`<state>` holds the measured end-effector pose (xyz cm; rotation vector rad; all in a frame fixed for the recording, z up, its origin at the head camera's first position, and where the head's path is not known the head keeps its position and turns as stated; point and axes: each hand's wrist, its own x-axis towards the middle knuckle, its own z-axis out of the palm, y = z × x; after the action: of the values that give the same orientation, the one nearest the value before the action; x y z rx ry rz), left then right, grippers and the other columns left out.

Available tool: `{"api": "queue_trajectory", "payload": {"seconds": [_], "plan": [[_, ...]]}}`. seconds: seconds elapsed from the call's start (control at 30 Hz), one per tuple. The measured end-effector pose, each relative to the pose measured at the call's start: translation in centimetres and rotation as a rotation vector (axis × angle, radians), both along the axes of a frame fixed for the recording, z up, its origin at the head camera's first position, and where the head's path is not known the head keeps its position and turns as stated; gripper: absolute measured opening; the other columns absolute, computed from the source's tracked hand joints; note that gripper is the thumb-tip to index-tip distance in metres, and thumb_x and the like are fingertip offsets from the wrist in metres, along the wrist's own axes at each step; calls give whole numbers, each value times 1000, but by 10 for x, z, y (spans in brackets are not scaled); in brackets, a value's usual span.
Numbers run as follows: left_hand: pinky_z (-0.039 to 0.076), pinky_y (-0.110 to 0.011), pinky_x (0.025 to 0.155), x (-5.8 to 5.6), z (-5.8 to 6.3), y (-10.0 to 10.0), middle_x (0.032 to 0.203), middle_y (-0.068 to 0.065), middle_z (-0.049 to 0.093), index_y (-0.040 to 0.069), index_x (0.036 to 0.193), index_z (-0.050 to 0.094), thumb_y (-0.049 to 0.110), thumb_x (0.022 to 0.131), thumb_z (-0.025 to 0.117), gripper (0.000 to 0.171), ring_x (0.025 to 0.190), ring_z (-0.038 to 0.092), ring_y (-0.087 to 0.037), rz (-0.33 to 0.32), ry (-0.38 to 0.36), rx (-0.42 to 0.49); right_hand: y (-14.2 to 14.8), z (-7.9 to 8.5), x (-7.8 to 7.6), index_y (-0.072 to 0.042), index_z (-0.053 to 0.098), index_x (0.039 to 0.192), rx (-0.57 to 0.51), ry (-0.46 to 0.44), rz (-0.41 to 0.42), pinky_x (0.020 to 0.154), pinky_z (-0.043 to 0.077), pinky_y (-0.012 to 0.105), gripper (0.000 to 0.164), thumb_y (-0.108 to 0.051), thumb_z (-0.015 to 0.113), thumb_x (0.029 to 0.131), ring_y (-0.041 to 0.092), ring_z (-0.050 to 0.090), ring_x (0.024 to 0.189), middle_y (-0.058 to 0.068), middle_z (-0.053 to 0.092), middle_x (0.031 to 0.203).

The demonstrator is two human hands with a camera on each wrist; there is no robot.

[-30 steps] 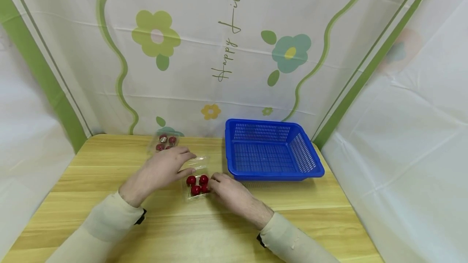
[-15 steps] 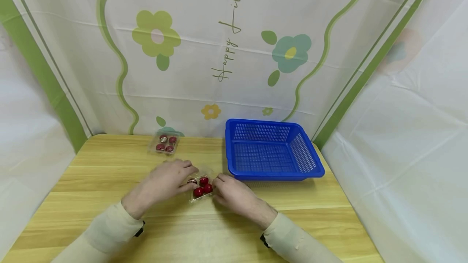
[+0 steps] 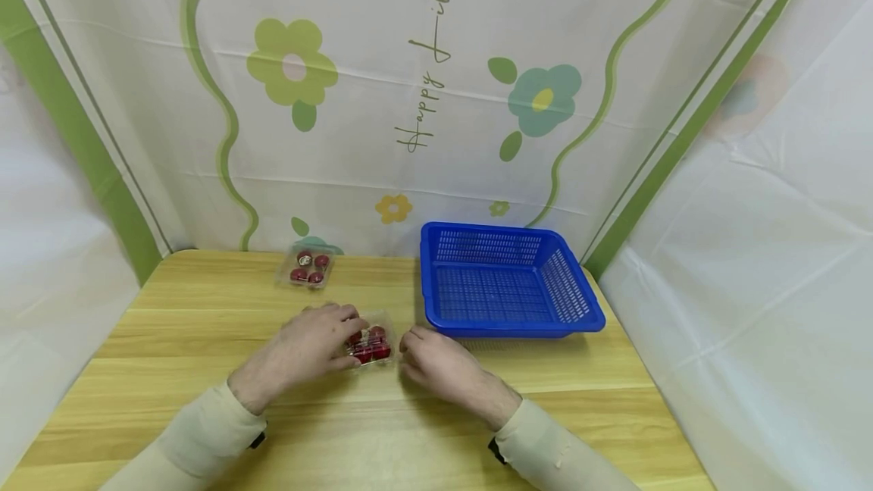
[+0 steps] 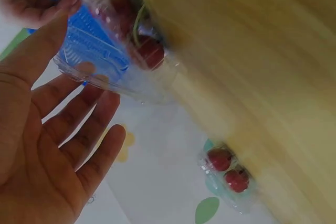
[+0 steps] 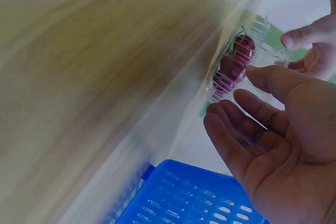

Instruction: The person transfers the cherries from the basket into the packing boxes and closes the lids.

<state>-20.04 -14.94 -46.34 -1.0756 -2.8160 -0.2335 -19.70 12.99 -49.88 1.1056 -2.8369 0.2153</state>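
A clear plastic clamshell box (image 3: 373,341) with several shiny dark-red, cherry-like fruits (image 5: 232,64) sits mid-table, its lid lying over them. My left hand (image 3: 300,354) reaches onto its left side, fingers extended at the lid; in the left wrist view the fingertips (image 4: 107,98) are right at the lid's edge and the thumb lies toward the other end. On the box's right side is my right hand (image 3: 443,370), fingers loosely bent with nothing between them. The right wrist view has its thumb tip close to the box wall.
A second clear box (image 3: 307,267) of several red fruits stands at the back left of the wooden table (image 3: 382,438). To the right is a blue perforated plastic basket (image 3: 511,328). A white flower-printed curtain (image 3: 341,157) hangs behind.
The box's lid, earlier standing open behind the fruits, has come down over them. My left hand has drawn slightly nearer, uncovering the far box; my right hand has shifted a little right.
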Motion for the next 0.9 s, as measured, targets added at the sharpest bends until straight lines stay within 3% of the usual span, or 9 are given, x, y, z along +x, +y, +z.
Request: {"api": "queue_trajectory", "payload": {"seconds": [0.17,0.27,0.57,0.8,0.9], "plan": [[72,-44,86,1,-10,-2,124,-3,81,12,136,82,36,89,104,57,105,76,-22,-19,42,-21,-1,-1,0,-7,82,117,-38,-20,-30,86,70,22,12,-15,84,108,14,80,99,4,83,113],[71,-42,84,1,-15,-2,123,-2,80,14,136,82,36,86,106,59,104,75,-22,-22,54,-25,-4,-2,0,-5,81,119,-107,-83,-78,86,71,24,14,-14,82,109,15,80,99,6,84,112],[73,-44,87,1,-19,-1,128,-4,81,13,139,81,33,88,105,60,109,76,-24,2,31,-12,-16,-8,-4,6,68,152,-326,-381,-162,86,71,20,43,-2,75,110,17,85,100,15,88,117],[72,-43,83,1,-19,-3,127,-3,81,14,138,81,36,87,106,60,107,76,-25,-16,70,-15,-22,-5,-5,7,52,169,-496,-602,-262,68,61,21,62,-2,71,110,6,67,76,10,82,106],[73,-44,84,2,-19,-3,128,-3,81,14,138,82,36,88,105,60,108,76,-25,-12,67,-19,-23,-12,-11,9,45,172,-561,-701,-274,67,64,24,66,-2,68,112,9,70,73,9,77,103]]}}
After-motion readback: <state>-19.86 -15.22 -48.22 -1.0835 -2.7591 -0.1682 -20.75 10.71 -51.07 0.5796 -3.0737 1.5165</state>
